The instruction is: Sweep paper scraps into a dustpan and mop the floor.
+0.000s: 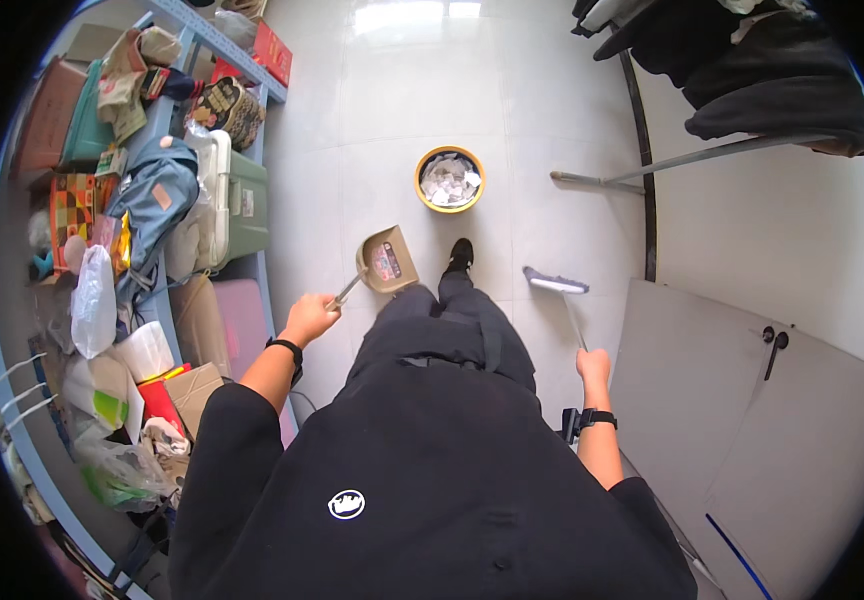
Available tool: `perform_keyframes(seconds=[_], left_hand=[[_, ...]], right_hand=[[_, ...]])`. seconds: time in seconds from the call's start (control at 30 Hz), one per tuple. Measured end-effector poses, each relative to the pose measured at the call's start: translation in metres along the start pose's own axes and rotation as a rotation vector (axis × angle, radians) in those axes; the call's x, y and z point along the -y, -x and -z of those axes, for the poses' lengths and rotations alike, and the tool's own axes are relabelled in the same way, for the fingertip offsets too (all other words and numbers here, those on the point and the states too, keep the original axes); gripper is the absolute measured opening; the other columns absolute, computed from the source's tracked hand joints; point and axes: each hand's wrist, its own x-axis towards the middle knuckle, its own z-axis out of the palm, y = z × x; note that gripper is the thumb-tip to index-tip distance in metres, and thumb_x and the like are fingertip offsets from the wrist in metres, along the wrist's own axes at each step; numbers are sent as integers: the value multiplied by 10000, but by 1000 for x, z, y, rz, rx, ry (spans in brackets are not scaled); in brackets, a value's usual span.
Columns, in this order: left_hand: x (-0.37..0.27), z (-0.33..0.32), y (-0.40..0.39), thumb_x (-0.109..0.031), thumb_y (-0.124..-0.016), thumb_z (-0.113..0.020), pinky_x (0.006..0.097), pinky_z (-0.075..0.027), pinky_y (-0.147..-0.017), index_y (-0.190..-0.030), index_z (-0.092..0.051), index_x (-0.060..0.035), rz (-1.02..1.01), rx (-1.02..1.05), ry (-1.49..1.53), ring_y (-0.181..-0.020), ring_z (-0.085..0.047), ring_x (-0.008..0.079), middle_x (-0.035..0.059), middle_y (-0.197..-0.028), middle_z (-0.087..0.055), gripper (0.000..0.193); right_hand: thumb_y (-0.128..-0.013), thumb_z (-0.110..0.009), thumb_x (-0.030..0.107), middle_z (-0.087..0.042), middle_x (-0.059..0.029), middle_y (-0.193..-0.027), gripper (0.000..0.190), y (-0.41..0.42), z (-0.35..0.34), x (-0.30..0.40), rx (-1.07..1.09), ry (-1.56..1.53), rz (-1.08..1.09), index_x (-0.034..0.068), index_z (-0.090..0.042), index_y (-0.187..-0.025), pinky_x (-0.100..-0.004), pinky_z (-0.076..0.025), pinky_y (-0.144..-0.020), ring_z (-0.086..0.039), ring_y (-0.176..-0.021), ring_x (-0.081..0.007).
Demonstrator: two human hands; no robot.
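My left hand grips the handle of a beige dustpan, whose pan hangs over or rests on the floor left of my legs; I cannot tell which. A pink label with writing sticks to it, and no debris shows in the pan. To the right, my right hand is closed around the thin pale handle of a broom with grey-purple bristles. Ahead of my black shoe stands a yellow-rimmed waste bin, filled with crumpled white paper.
Blue metal shelving lines the left side, holding a lidded green storage box, a blue backpack and plastic bags. On the right, dark clothes hang from a metal rack above a black skirting. A grey two-door cabinet stands nearer me.
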Motion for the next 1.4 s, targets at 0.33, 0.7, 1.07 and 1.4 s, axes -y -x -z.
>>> perform_keyframes(seconds=[0.33, 0.7, 1.07, 1.4], left_hand=[[-38, -4, -9, -261, -735, -596, 454, -510, -755, -918, -696, -143, 65, 9, -72, -836, -640, 379, 185, -834, -670, 239], [-24, -34, -12, -443, -801, -586, 476, -490, -852, -1033, -677, -60, 167, 83, -24, -963, -604, 447, 258, -945, -655, 457], [73, -114, -20, -365, -844, -572, 497, -464, -850, -1060, -611, -11, 95, -94, 154, -1032, -558, 470, 299, -1043, -612, 417], [-39, -17, -22, -424, -784, -607, 475, -491, -829, -926, -687, -49, 68, 90, -32, -945, -604, 447, 264, -919, -654, 409]], right_hand=[[-805, -628, 363, -624, -159, -578, 450, -79, 22, -33, -16, -69, 139, -79, -628, -720, -394, -500, -518, -629, -516, -288], [-790, -628, 255, -518, -84, -500, 330, -80, 6, -48, 197, -529, -138, -25, -547, -636, -314, -382, -357, -526, -406, -170], [-789, -641, 313, -557, -104, -536, 399, -67, 28, -8, 186, -475, -108, -39, -552, -623, -325, -435, -393, -564, -441, -187], [-812, -661, 290, -511, -84, -520, 378, -73, 33, 16, 219, -532, -166, -49, -544, -691, -316, -384, -356, -515, -412, -181]])
